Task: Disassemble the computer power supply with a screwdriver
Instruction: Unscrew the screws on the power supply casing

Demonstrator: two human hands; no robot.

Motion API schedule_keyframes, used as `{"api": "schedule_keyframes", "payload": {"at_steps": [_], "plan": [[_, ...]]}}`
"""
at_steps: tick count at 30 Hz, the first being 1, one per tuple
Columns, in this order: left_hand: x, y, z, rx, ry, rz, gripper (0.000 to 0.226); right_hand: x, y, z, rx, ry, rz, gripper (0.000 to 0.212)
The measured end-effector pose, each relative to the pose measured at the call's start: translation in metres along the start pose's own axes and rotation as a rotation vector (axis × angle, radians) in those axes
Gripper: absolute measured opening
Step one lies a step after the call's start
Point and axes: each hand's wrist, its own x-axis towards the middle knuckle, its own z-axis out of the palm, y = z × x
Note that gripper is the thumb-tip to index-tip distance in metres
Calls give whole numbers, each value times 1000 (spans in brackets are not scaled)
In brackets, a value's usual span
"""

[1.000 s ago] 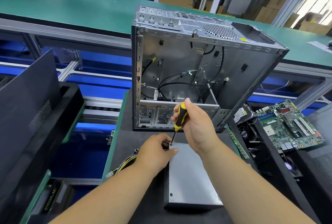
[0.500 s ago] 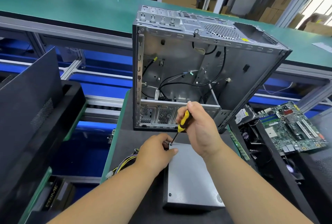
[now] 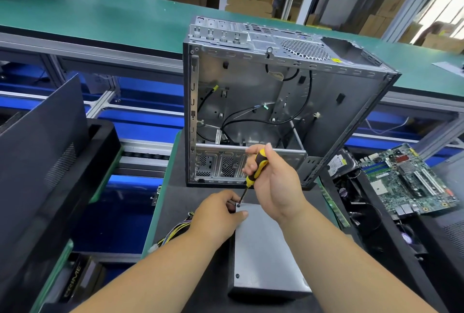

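Note:
A grey metal power supply (image 3: 263, 260) lies flat on the black mat in front of me, its yellow and black cable bundle (image 3: 173, 233) trailing off to the left. My left hand (image 3: 218, 214) grips its far left corner, thumb on the top plate. My right hand (image 3: 273, 182) holds a yellow and black screwdriver (image 3: 254, 170) by the handle, tilted, with its tip in a screw at that same far left corner. Another screw (image 3: 237, 275) shows near the front left edge of the lid.
An emptied computer case (image 3: 339, 101) stands open just behind the power supply. A motherboard (image 3: 406, 179), a hard drive (image 3: 342, 162) and a memory stick (image 3: 335, 206) lie to the right. Black case panels (image 3: 42, 137) lean at the left. A green conveyor (image 3: 100, 18) runs behind.
My right hand has shifted slightly on the screwdriver handle while the tip stays at the same corner screw. My left hand keeps its hold on the power supply.

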Motion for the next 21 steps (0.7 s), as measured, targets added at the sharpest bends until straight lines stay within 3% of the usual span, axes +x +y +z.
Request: {"api": "schedule_keyframes", "payload": {"at_steps": [5,13,18,21], "plan": [[1,0,1,0,2,-9,22,-2,3,-4,77,-54,-26,26],[5,3,-2,-44,-50,-36,20,5,-3,-2,-91,-28,36,31],[6,2,-2,-43,-53,-19,21,4,4,3,135,-22,42,35],[6,2,-3,-49,-56,-24,23,3,6,5,109,-81,23,30]]}}
